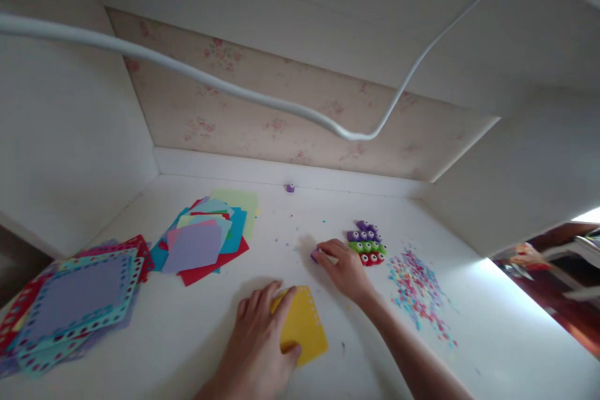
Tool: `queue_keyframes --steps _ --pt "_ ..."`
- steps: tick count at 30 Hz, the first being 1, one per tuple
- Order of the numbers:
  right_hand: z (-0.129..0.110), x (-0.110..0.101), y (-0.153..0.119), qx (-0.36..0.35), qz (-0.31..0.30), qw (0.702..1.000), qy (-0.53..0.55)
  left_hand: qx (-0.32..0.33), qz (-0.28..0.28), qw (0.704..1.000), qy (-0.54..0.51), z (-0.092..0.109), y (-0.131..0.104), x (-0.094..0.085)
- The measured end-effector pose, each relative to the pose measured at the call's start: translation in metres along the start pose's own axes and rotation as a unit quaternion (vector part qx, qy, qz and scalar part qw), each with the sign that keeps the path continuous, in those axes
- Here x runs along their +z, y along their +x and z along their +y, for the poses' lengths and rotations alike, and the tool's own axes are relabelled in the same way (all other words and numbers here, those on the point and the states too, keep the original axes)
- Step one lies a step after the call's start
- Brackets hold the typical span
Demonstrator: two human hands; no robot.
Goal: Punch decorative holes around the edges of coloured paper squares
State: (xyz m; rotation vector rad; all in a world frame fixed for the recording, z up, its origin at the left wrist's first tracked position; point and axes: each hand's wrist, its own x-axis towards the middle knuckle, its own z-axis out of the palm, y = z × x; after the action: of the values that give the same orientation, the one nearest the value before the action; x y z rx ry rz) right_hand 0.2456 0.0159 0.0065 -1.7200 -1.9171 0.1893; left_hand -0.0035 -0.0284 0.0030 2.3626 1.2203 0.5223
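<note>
My left hand (262, 334) lies spread over a yellow sheet of paper (307, 331), its thumb and fingers apart on the paper's left side. Small notches or holes line the sheet's top and right edges. Beyond the paper, my right hand (344, 265) is closed, with its fingertips pinching a small purple piece (314, 255) at the table surface. Most of that piece is hidden by the fingers. Just right of this hand stand rows of small eyed pieces: purple ones (360, 235), green ones (368, 247) and red ones (372, 259).
Cut coloured sheets (194, 247) lie in a pile at the left. Nearer is a stack of punched-edge sheets (79, 294). Colourful paper bits (417, 287) are scattered at the right. One purple eyed piece (290, 188) stands by the back wall. A white cable (262, 100) hangs across the view.
</note>
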Motion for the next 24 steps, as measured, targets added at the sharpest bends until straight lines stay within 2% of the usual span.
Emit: queue_keyframes --steps 3,6,11,15,21,24 --pt "-0.010 -0.004 -0.047 -0.031 0.001 0.998 0.045 -0.013 -0.025 1.000 -0.014 0.003 0.001 -0.007" --pt "-0.014 -0.007 -0.069 -0.049 0.000 0.998 0.044 -0.016 -0.028 0.999 -0.027 0.002 0.002 -0.006" --pt "-0.013 -0.013 -0.072 -0.083 -0.014 0.994 0.066 -0.022 0.040 0.990 -0.133 -0.003 0.005 0.000" --pt "-0.010 -0.014 -0.071 -0.071 -0.012 0.991 0.110 -0.042 0.079 0.976 -0.201 -0.006 0.009 0.003" --pt "-0.012 -0.009 -0.075 0.009 0.038 0.981 0.191 -0.065 0.024 0.952 -0.298 -0.006 0.012 0.004" --pt "-0.015 -0.009 -0.077 0.035 0.035 0.974 0.223 -0.102 0.025 0.931 -0.349 -0.003 0.013 0.001"
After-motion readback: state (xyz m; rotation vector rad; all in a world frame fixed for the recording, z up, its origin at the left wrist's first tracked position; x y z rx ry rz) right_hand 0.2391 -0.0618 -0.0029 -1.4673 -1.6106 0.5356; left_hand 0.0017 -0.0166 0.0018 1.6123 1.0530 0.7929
